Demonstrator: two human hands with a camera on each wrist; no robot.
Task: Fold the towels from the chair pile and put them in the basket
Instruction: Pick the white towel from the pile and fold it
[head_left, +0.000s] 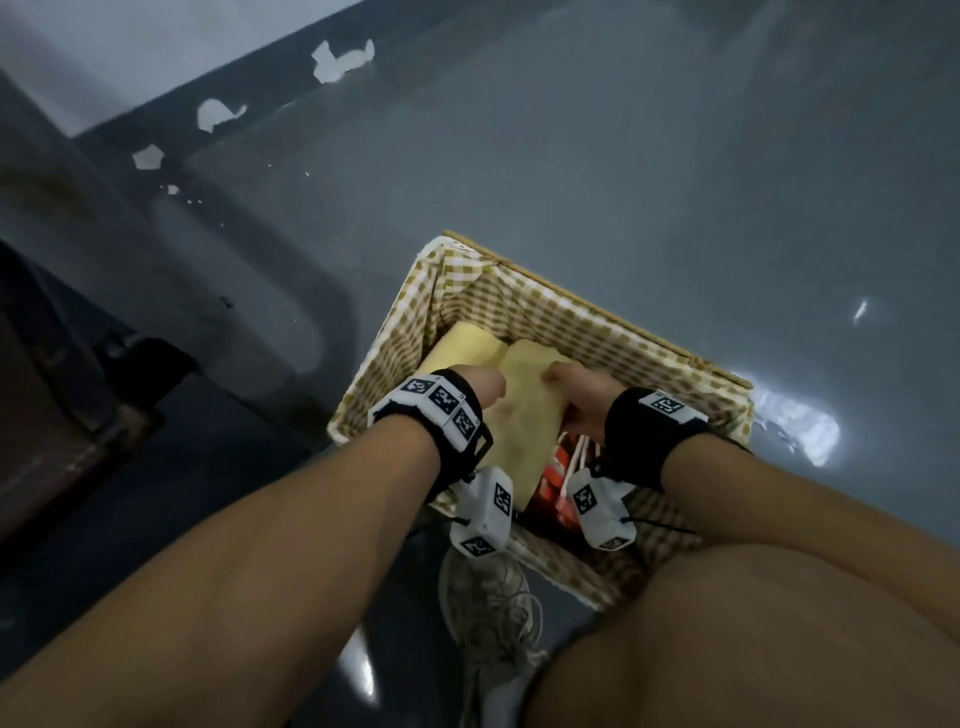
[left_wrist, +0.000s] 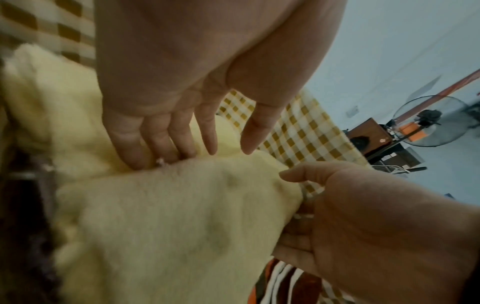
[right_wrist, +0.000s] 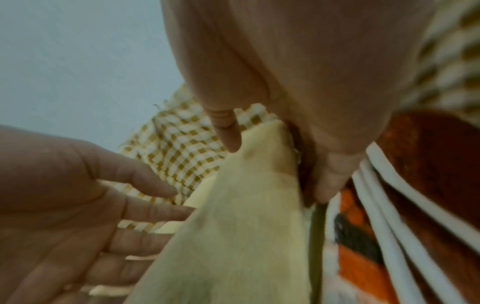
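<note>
A: While the left hand (head_left: 485, 387) rests on the left side of the folded yellow towel (head_left: 524, 410), its fingers (left_wrist: 166, 131) lie straight and lightly spread, tips at the fold edge, thumb lifted clear. Nothing gripped on that side.

B: Noted. If it lifts off first, that edge could spring open. Fleece is thick, the fold soft.

A: Towel sits tilted inside the basket (head_left: 613, 332), leaning over a second yellow towel (head_left: 462, 343) on the left and an orange striped towel (head_left: 558, 478) on the right. Not yet flat.

B: So the risk is slump. Propped between two bundles, it may slide into the gap and unfold.

A: Right hand (head_left: 582, 397) pinches the towel's right edge, thumb on top, the other fingers curled underneath against the striped towel.

B: Pulling those fingers out could drag the lower layer along, or ruck the striped one.

A: Checked liner (head_left: 410, 332) hangs loose along the basket wall, close by on the left.

B: It could catch under a corner. Better to press flat, then slip out sideways. A judgement, only.

A: Chair pile not in view.
</note>
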